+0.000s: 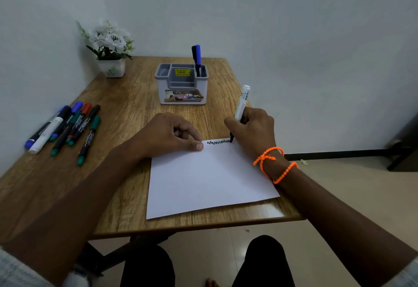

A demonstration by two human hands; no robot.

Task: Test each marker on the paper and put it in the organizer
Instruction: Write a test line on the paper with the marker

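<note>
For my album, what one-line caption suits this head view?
Right hand scribbles a white-barrelled marker on white paper; left hand steadies it.

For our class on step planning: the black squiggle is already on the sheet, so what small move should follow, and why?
Probably lift the white-barrelled black marker off the white paper sheet: its squiggle shows ink flows. The right hand grips it; the grey plastic organizer waits behind.

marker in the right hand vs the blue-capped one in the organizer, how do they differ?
The white marker is gripped by the right hand, uncapped, tip on the paper. The blue-capped marker stands capped and untouched in the organizer. White barrel against dark. Both point cap-end up.
</note>
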